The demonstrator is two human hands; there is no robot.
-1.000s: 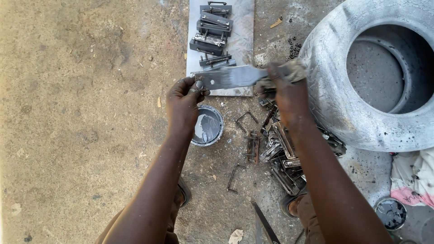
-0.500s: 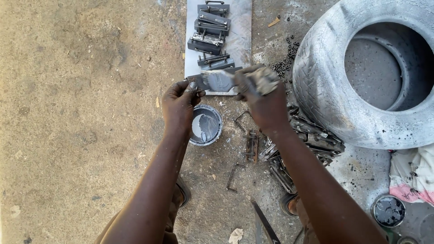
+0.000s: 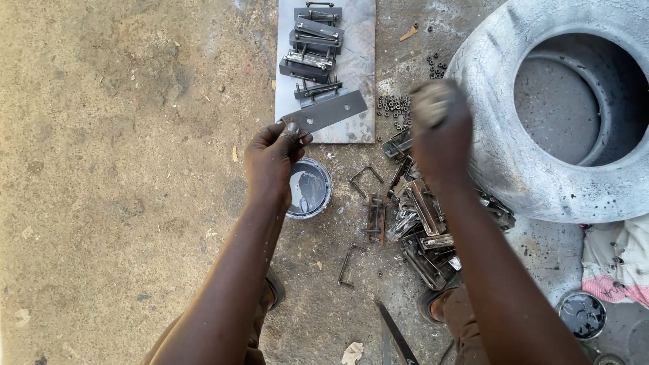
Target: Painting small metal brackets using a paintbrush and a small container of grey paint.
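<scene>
My left hand (image 3: pixel 272 159) pinches one end of a flat grey metal plate (image 3: pixel 328 111), held tilted above a small round tin of silvery paint (image 3: pixel 309 188). My right hand (image 3: pixel 441 132) is closed around a paint-smeared wad, perhaps a rag or sponge (image 3: pixel 431 103), off the plate's right end and apart from it. Under the right wrist lies a heap of metal brackets and clamps (image 3: pixel 424 226). Several painted clamp pieces (image 3: pixel 312 42) lie in a row on a grey sheet (image 3: pixel 359 67) beyond the hands.
A large silver-painted tyre (image 3: pixel 541 101) fills the upper right. Small nuts (image 3: pixel 395 108) are scattered beside the sheet. Bent U-shaped rods (image 3: pixel 365 176) lie on the dirt ground. A second dark tin (image 3: pixel 581 314) and a cloth (image 3: pixel 618 260) sit at lower right.
My right hand has come off the plate and moved right, away from its end. The left hand has kept the plate and tilted its free end upward.
</scene>
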